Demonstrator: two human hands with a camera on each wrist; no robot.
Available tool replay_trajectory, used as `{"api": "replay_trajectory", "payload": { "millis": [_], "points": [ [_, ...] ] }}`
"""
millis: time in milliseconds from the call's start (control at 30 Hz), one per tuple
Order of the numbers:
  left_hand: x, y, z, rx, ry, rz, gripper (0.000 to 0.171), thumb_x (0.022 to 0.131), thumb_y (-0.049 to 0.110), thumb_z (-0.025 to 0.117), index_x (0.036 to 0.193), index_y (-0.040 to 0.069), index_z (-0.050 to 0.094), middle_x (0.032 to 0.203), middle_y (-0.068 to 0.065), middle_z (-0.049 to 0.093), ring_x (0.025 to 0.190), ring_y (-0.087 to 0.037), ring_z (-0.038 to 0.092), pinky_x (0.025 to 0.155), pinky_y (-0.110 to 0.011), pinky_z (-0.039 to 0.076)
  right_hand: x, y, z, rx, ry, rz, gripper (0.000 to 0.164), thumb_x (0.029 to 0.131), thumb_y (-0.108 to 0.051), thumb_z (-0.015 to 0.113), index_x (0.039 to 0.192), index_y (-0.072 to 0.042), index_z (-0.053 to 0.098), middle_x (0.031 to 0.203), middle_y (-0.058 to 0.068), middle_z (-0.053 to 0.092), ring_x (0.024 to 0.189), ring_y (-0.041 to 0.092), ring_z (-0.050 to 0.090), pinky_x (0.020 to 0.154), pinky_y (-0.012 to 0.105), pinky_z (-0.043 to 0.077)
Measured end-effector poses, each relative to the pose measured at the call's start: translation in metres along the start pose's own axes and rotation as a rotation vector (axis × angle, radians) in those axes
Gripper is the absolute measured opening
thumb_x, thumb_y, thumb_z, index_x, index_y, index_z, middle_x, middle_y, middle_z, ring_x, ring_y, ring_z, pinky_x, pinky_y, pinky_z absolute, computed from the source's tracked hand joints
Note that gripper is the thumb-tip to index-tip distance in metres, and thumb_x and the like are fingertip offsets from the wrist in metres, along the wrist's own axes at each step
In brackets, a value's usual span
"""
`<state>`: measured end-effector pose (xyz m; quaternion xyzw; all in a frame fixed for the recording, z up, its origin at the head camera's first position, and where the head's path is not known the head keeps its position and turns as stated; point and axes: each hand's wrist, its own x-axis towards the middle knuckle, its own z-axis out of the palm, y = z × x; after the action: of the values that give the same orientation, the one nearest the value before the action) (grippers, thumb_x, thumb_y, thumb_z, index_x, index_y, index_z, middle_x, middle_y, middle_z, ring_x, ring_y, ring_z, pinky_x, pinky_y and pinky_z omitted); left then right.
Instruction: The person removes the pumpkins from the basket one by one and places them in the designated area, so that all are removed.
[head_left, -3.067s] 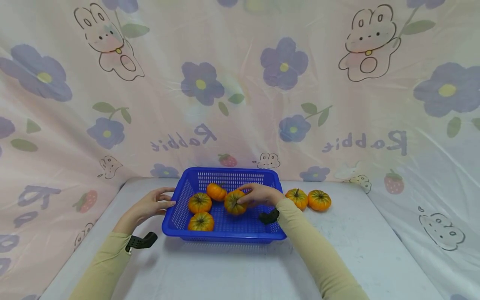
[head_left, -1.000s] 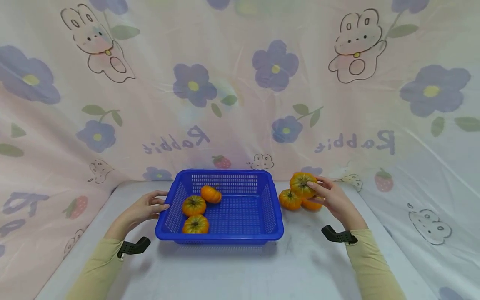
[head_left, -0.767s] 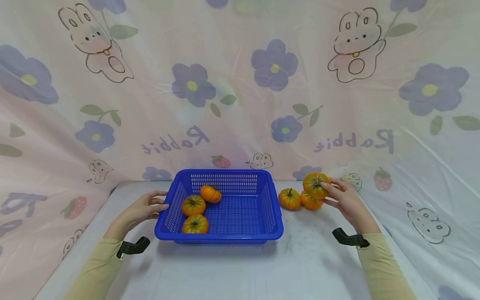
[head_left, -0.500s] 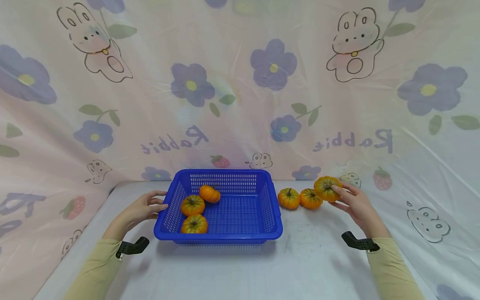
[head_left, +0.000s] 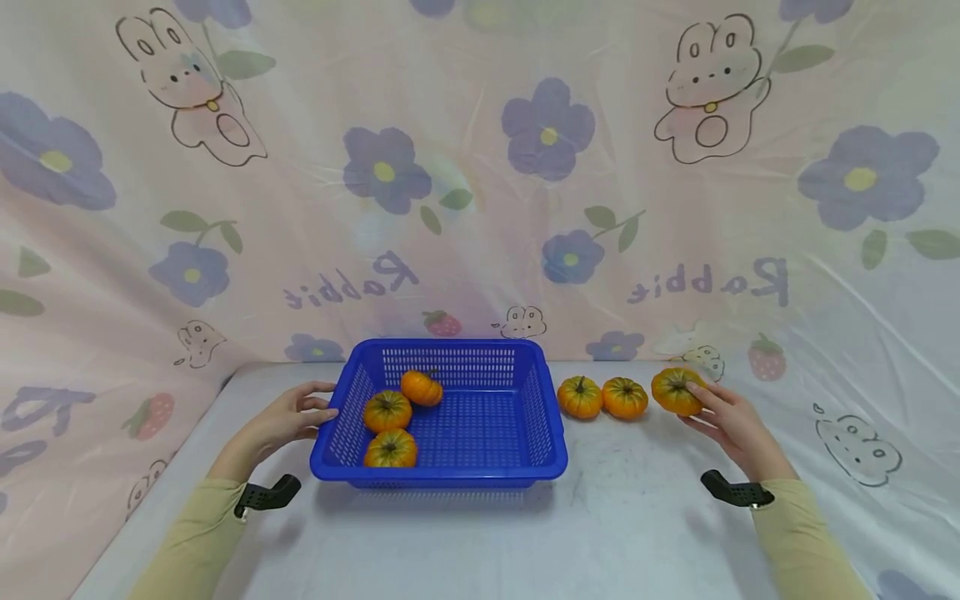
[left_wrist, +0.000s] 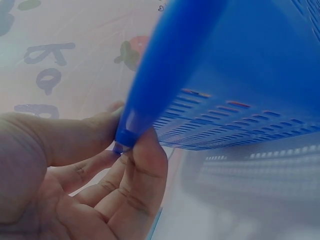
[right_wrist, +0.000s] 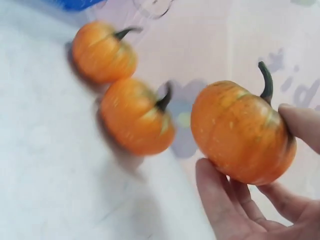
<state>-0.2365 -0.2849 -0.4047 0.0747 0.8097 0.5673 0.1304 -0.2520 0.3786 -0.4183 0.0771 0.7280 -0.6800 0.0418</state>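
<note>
My right hand (head_left: 729,421) grips a small orange pumpkin (head_left: 677,391) between thumb and fingers, over the right part of the table. In the right wrist view that pumpkin (right_wrist: 242,132) has its dark green stem up. Left of it, two more pumpkins, one nearer the hand (head_left: 625,398) and one nearer the basket (head_left: 580,397), sit side by side on the table. My left hand (head_left: 281,421) pinches the left rim of the blue plastic basket (head_left: 438,472); the left wrist view shows thumb and fingers on the rim (left_wrist: 155,75). Three pumpkins lie in the basket's left half, one of them (head_left: 391,448) at the front.
A white-covered table (head_left: 480,542) bears the basket and the pumpkins. Behind it hangs a cloth (head_left: 480,217) printed with rabbits and flowers, which also runs along both sides. A black wrist camera (head_left: 738,490) is strapped to the right wrist, another (head_left: 268,495) to the left.
The right hand has carried a pumpkin out of the basket to the right, past the two on the table, and lowered it. The left hand has stayed at the basket's rim.
</note>
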Motion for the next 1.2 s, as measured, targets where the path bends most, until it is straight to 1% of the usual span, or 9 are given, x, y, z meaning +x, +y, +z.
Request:
{"api": "replay_trajectory", "payload": {
  "millis": [133, 233, 367, 433, 567, 700, 800, 1033, 1200],
  "points": [
    [0.002, -0.001, 0.0, 0.007, 0.006, 0.0, 0.065, 0.094, 0.019, 0.063, 0.143, -0.006, 0.027, 0.111, -0.022, 0.057, 0.089, -0.027, 0.064, 0.08, -0.039, 0.055, 0.006, 0.013, -0.005, -0.025, 0.016, 0.064, 0.09, 0.094, -0.043, 0.055, 0.149, 0.008, 0.005, 0.149, 0.028, 0.014, 0.092, 0.008, 0.056, 0.091, 0.036, 0.048],
    [0.002, -0.001, 0.0, 0.011, 0.007, 0.003, 0.065, 0.094, 0.018, 0.063, 0.142, -0.007, 0.028, 0.111, -0.022, 0.057, 0.089, -0.027, 0.064, 0.08, -0.04, 0.055, 0.009, 0.022, -0.008, -0.063, 0.029, 0.099, 0.093, 0.093, -0.048, 0.054, 0.149, 0.008, 0.003, 0.152, 0.029, 0.01, 0.105, 0.018, 0.051, 0.092, 0.033, 0.047],
    [0.002, 0.0, 0.0, 0.006, 0.006, 0.007, 0.064, 0.094, 0.016, 0.062, 0.142, -0.008, 0.028, 0.109, -0.022, 0.058, 0.089, -0.028, 0.064, 0.08, -0.041, 0.055, 0.013, 0.029, -0.009, -0.098, 0.059, 0.13, 0.093, 0.094, -0.051, 0.051, 0.149, 0.007, 0.004, 0.152, 0.028, 0.009, 0.124, 0.035, 0.036, 0.094, 0.032, 0.046],
    [0.001, 0.0, 0.0, 0.006, 0.005, 0.008, 0.064, 0.094, 0.016, 0.062, 0.142, -0.008, 0.027, 0.109, -0.021, 0.059, 0.089, -0.028, 0.065, 0.08, -0.041, 0.055, 0.016, 0.032, -0.009, -0.094, 0.071, 0.14, 0.091, 0.095, -0.05, 0.05, 0.149, 0.007, 0.004, 0.152, 0.029, 0.009, 0.128, 0.038, 0.032, 0.095, 0.033, 0.046],
    [0.0, 0.0, 0.001, 0.004, 0.014, 0.004, 0.063, 0.094, 0.015, 0.062, 0.142, -0.007, 0.028, 0.108, -0.021, 0.059, 0.089, -0.028, 0.064, 0.08, -0.041, 0.055, 0.019, 0.036, -0.01, -0.065, 0.106, 0.173, 0.088, 0.096, -0.047, 0.05, 0.149, 0.007, 0.005, 0.152, 0.029, 0.009, 0.125, 0.037, 0.034, 0.092, 0.032, 0.048],
    [0.0, -0.002, 0.002, 0.013, 0.028, -0.006, 0.062, 0.094, 0.016, 0.062, 0.142, -0.006, 0.029, 0.109, -0.021, 0.057, 0.089, -0.027, 0.064, 0.08, -0.04, 0.055, 0.021, 0.039, -0.01, -0.055, 0.138, 0.201, 0.09, 0.094, -0.048, 0.053, 0.149, 0.008, 0.008, 0.149, 0.029, 0.015, 0.108, 0.027, 0.048, 0.086, 0.028, 0.051],
    [-0.001, -0.002, 0.003, 0.017, 0.033, -0.011, 0.062, 0.094, 0.017, 0.062, 0.142, -0.005, 0.03, 0.109, -0.02, 0.057, 0.088, -0.026, 0.063, 0.08, -0.04, 0.055, 0.022, 0.041, -0.01, -0.051, 0.154, 0.207, 0.091, 0.093, -0.048, 0.055, 0.148, 0.009, 0.01, 0.147, 0.028, 0.018, 0.096, 0.019, 0.052, 0.085, 0.027, 0.052],
    [0.0, -0.002, 0.002, 0.022, 0.03, -0.001, 0.062, 0.094, 0.017, 0.062, 0.142, -0.006, 0.03, 0.108, -0.02, 0.058, 0.088, -0.026, 0.063, 0.08, -0.039, 0.055, 0.028, 0.043, -0.01, 0.0, 0.186, 0.208, 0.093, 0.092, -0.047, 0.057, 0.148, 0.009, 0.008, 0.148, 0.028, 0.016, 0.096, 0.02, 0.052, 0.086, 0.028, 0.051],
    [0.0, -0.002, 0.002, 0.017, 0.029, 0.002, 0.061, 0.094, 0.017, 0.062, 0.141, -0.006, 0.03, 0.108, -0.02, 0.058, 0.088, -0.027, 0.064, 0.079, -0.039, 0.055, 0.032, 0.044, -0.009, -0.001, 0.231, 0.225, 0.094, 0.091, -0.047, 0.058, 0.149, 0.008, 0.008, 0.15, 0.029, 0.015, 0.1, 0.023, 0.05, 0.087, 0.029, 0.051]
  ]
}}
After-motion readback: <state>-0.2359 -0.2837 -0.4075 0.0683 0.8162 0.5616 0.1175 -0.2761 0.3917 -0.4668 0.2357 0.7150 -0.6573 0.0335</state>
